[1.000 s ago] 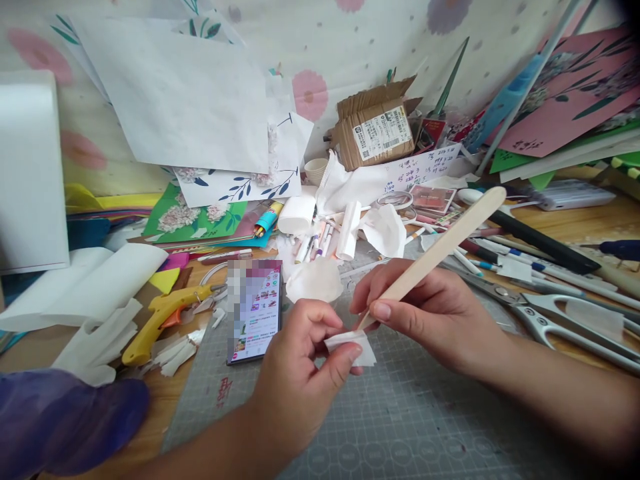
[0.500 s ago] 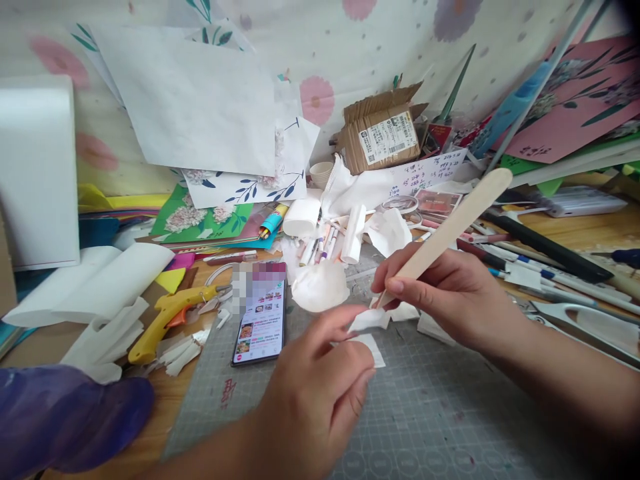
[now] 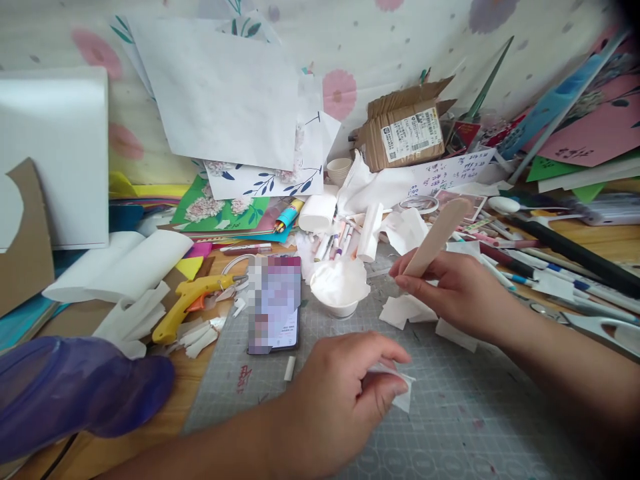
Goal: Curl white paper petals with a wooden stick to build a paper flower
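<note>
My right hand [image 3: 450, 283] grips a flat wooden craft stick [image 3: 435, 240], its rounded end pointing up and away; the lower end is hidden behind the fingers. Low over the grey cutting mat [image 3: 475, 413], my left hand [image 3: 350, 387] has its thumb and fingers curled around a small piece of white paper [image 3: 404, 399], which is partly hidden by them. A small white paper cup [image 3: 343, 307] with white contents stands upright between the hands and the pile behind. Torn white paper pieces [image 3: 406, 311] lie on the mat below my right hand.
Left of the cup lie a phone [image 3: 285, 313] and a yellow glue gun [image 3: 193, 293]. A purple translucent object [image 3: 85, 393] is at lower left. Pens [image 3: 565, 280] and scissors [image 3: 595, 323] lie on the right. A cardboard box [image 3: 400, 133] stands at the back.
My hands have come apart: the left has drawn nearer to me with the paper, while the right has lifted off it with the stick. The view has shifted slightly left.
</note>
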The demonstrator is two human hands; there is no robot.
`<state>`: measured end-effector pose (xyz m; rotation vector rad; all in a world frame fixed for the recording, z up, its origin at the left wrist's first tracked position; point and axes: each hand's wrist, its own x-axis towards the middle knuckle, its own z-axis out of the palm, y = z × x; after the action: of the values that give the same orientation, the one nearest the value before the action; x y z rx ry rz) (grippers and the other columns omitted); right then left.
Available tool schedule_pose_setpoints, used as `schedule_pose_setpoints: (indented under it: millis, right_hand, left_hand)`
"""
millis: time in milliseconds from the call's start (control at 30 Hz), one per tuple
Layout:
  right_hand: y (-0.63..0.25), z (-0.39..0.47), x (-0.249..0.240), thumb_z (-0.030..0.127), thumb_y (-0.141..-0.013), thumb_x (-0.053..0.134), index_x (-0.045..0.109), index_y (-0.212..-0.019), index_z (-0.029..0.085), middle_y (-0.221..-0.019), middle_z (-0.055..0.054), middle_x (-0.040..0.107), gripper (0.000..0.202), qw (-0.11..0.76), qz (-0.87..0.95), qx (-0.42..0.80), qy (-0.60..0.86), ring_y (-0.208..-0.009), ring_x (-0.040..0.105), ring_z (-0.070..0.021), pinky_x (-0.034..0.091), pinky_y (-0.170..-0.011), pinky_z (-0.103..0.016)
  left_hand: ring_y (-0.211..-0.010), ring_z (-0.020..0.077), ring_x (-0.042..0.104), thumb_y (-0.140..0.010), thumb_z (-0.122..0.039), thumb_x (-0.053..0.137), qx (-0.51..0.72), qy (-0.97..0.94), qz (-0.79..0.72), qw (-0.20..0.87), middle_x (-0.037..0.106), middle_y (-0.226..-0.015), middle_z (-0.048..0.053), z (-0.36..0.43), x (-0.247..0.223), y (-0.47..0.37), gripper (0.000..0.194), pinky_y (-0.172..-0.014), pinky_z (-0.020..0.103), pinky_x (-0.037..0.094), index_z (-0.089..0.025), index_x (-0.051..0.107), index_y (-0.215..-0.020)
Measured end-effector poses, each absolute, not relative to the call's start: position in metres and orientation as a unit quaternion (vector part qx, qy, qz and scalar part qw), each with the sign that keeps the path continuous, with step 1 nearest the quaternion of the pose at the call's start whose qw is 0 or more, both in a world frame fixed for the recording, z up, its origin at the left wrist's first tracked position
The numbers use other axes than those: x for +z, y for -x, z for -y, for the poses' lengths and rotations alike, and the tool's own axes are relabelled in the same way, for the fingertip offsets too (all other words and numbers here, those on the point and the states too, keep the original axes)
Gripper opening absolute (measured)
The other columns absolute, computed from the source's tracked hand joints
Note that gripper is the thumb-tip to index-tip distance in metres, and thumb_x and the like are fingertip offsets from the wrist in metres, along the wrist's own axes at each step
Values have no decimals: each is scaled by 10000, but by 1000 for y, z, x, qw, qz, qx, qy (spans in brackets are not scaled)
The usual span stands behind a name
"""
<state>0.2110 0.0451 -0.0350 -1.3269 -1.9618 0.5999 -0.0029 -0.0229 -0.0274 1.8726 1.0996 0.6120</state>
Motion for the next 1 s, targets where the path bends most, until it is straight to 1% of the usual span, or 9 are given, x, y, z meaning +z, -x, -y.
schedule_pose_setpoints:
  millis: [100,200,333,433,567,700,800,900,1000]
  right_hand:
    - [-210,-40,-32,383,-866,665,706,-787,214,-873,-63,749,190,431,720,254,482,-793,682,-240,510,-723,-366]
    - [-209,-33,-28,346,-881,697,715,-791,231,-856,-41,728,148,492,686,356,400,-794,672,-205,525,-725,-333]
    - [-207,-24,-26,302,-901,701,726,-832,235,-829,-30,712,100,475,647,522,288,-732,678,-179,549,-675,-310]
    - [-205,-20,-25,325,-904,703,719,-851,226,-826,-41,716,113,447,626,588,250,-698,685,-184,561,-654,-324]
    - [-203,-18,-21,301,-922,683,716,-852,211,-840,-57,728,119,420,657,586,223,-806,697,-200,576,-700,-318]
    - [-203,-18,-18,266,-928,679,700,-899,171,-945,-69,696,101,387,700,567,194,-836,692,-167,575,-752,-291]
    - [-203,-19,-18,256,-943,660,683,-904,165,-976,-69,678,102,371,723,555,175,-878,680,-156,562,-791,-278]
    - [-204,-20,-19,238,-947,652,677,-911,168,-965,-67,678,83,369,732,545,176,-880,673,-158,557,-790,-277]
    - [-205,-21,-20,218,-946,650,665,-919,175,-918,-51,678,53,355,728,558,179,-861,669,-157,549,-782,-279]
  left_hand:
    - [-638,142,626,-837,-171,647,258,-749,-420,442,710,-710,-1,22,-28,2,91,-662,244,480,-206,723,-800]
    - [-583,134,598,-844,-206,625,254,-714,-436,485,627,-620,-23,23,-29,1,113,-594,239,455,-203,671,-741]
    - [-564,126,594,-861,-280,584,242,-622,-467,579,559,-618,-37,25,-33,0,117,-543,229,461,-199,606,-780]
    - [-556,113,589,-857,-336,594,264,-559,-466,633,559,-641,-38,26,-34,-1,156,-537,226,482,-194,579,-796]
    - [-481,91,560,-845,-438,617,292,-497,-481,660,584,-599,-38,25,-32,-5,264,-485,201,463,-199,512,-805]
    - [-439,89,555,-840,-537,631,291,-487,-474,674,601,-548,-39,24,-32,-6,372,-453,184,444,-206,463,-838]
    - [-429,90,553,-830,-596,631,288,-471,-455,698,600,-535,-44,25,-34,-5,431,-437,181,444,-211,440,-844]
    - [-427,83,551,-825,-617,630,283,-467,-442,712,606,-542,-43,26,-35,-5,454,-441,175,446,-212,426,-843]
    - [-444,70,548,-825,-588,644,283,-481,-436,706,600,-561,-42,26,-33,-5,439,-461,164,443,-205,430,-832]
